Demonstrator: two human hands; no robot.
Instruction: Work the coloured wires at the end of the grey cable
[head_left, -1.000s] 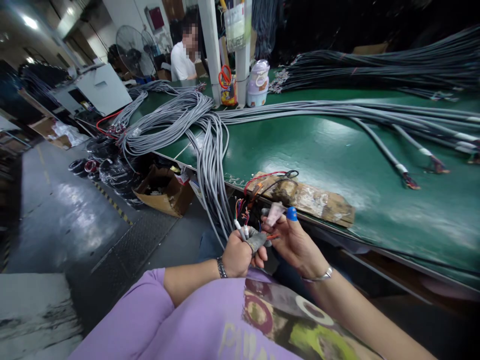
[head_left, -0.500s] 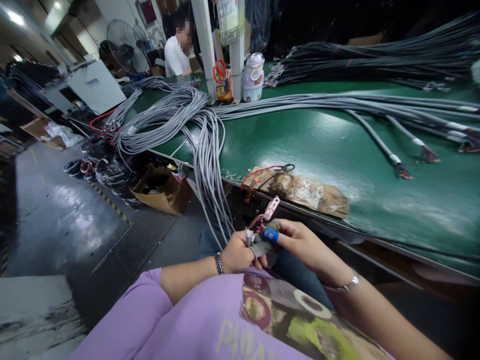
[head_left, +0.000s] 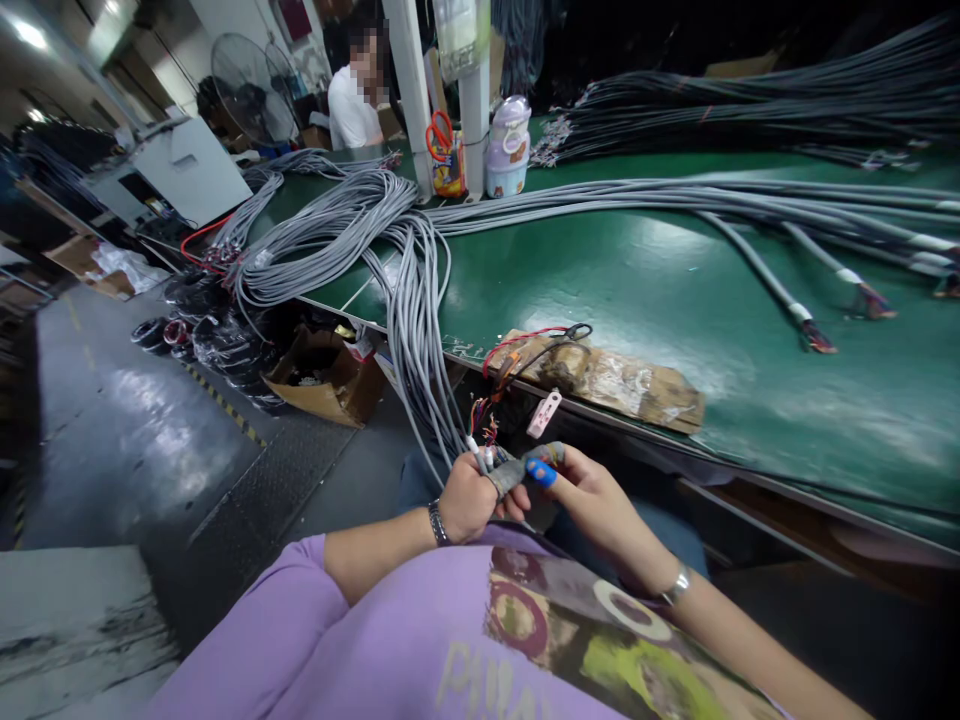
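Note:
My left hand (head_left: 469, 497) is closed round the ends of several grey cables (head_left: 431, 370) that hang off the table edge. White bands and fanned-out coloured wires (head_left: 484, 420) stick up above its fist. Grey tape wraps its thumb. My right hand (head_left: 592, 485), with blue tape (head_left: 541, 471) on the thumb and a grey wrap on a finger, is pinched close to the left thumb. Whatever lies between its fingertips is too small to make out. Just beyond the hands, a pink tag-like piece (head_left: 544, 413) shows at the table edge.
A taped cardboard piece (head_left: 622, 385) with red and black leads lies along the green table's (head_left: 540, 280) front edge. Coiled grey cable (head_left: 330, 235), scissors (head_left: 440, 135) and a lilac container (head_left: 509, 148) are farther back. An open carton (head_left: 322, 385) stands below; a person (head_left: 352, 105) sits behind.
My right hand has drawn slightly down and away from the coloured wires, which now stand farther left, above my left fist. The left hand keeps its grip on the cables.

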